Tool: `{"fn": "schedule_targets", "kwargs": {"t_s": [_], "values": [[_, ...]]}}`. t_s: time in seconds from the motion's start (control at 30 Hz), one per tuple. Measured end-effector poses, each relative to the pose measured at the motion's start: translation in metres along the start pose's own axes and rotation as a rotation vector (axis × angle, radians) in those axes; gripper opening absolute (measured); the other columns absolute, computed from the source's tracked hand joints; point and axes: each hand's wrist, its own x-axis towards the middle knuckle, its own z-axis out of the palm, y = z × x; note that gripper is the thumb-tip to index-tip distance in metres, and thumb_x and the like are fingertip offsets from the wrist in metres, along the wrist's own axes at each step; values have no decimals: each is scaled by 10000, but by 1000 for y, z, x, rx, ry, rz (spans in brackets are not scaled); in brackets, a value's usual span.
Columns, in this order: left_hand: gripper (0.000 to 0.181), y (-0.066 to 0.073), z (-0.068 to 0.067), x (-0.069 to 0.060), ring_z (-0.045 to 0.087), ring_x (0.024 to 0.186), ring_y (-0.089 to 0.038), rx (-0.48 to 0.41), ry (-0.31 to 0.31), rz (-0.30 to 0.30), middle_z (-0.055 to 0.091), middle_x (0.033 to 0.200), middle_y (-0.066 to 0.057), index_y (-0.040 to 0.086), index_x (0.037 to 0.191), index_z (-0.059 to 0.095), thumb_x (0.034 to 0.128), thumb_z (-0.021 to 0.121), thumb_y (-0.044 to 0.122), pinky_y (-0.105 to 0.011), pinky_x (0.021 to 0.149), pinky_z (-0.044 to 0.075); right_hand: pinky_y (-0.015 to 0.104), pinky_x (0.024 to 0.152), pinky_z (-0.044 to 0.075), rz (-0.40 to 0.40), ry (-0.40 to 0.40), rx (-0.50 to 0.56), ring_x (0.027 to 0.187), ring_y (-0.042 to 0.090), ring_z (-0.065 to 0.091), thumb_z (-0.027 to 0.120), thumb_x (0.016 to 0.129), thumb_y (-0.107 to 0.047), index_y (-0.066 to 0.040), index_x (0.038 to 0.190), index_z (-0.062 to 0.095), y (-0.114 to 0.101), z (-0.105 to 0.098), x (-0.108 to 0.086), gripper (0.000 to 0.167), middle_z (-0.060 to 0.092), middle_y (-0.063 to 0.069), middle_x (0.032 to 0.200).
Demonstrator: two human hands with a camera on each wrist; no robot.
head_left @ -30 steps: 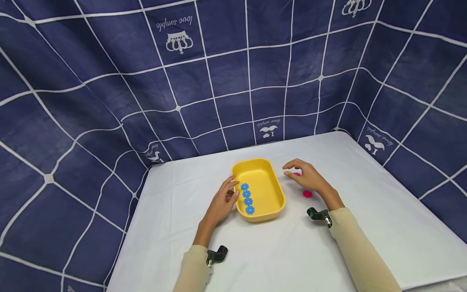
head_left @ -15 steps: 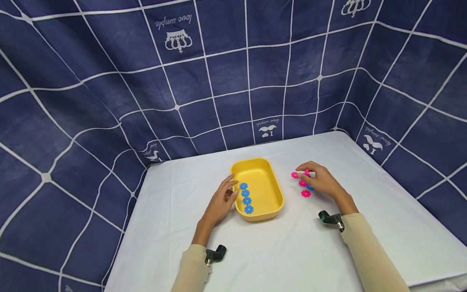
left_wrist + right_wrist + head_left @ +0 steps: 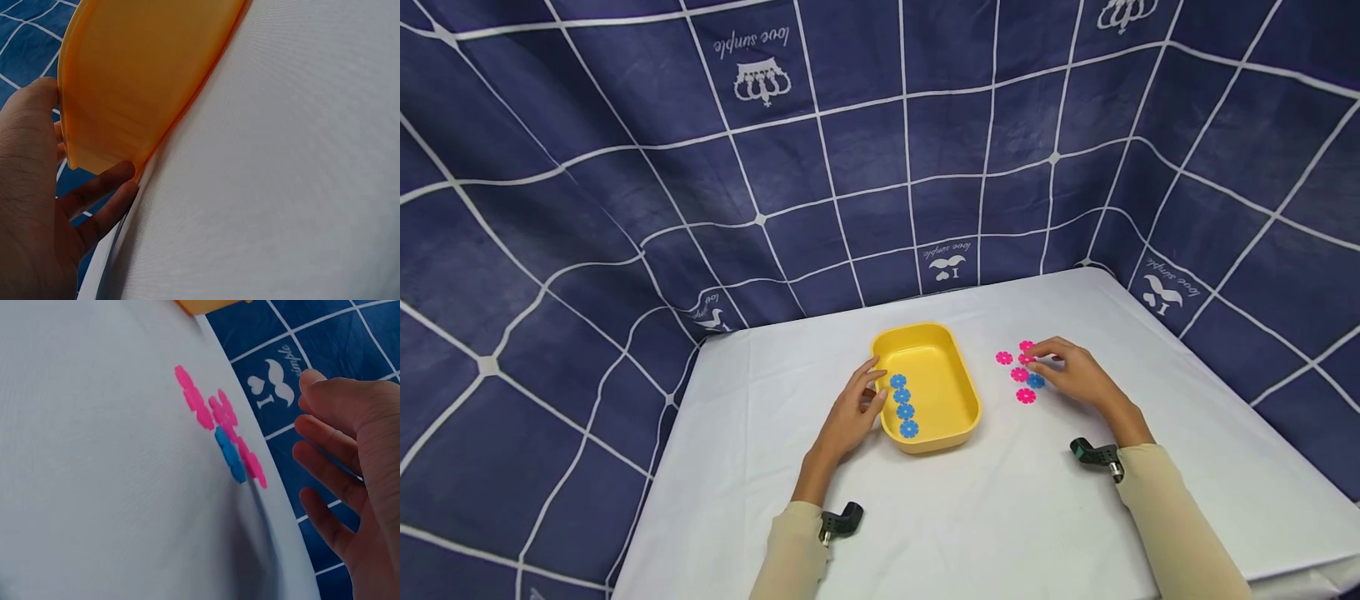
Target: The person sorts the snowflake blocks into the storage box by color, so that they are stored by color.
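Clearly, your left hand (image 3: 850,417) held the yellow tray (image 3: 940,379); right of it, your right hand (image 3: 1078,377) hung, fingers parted, near pink flowers (image 3: 1019,375).

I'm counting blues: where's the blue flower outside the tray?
In the head view, the blue flower lies right of the yellow tray, beside pink flowers, near the right hand.
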Motion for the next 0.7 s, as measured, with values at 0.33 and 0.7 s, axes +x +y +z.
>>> {"fn": "schedule_targets", "kwargs": {"t_s": [0.33, 0.7], "values": [[474, 0, 1, 0, 668, 1138, -184, -2, -7, 2, 321, 1741, 111, 148, 1549, 556, 1131, 568, 371, -373, 931, 622, 652, 1125, 470, 49, -35, -1, 1261, 441, 615, 750, 1012, -127, 6, 1267, 730, 13, 1, -9, 288, 695, 212, 1286], [480, -1, 0, 1, 667, 1132, -177, 1, -8, -14, 309, 1731, 175, 152, 1549, 561, 1131, 568, 388, -417, 941, 613, 624, 1092, 489, 2, -84, -62, 1215, 418, 620, 813, 973, -148, 25, 1216, 753, 24, 1, -9, 304, 692, 217, 1251]]}}
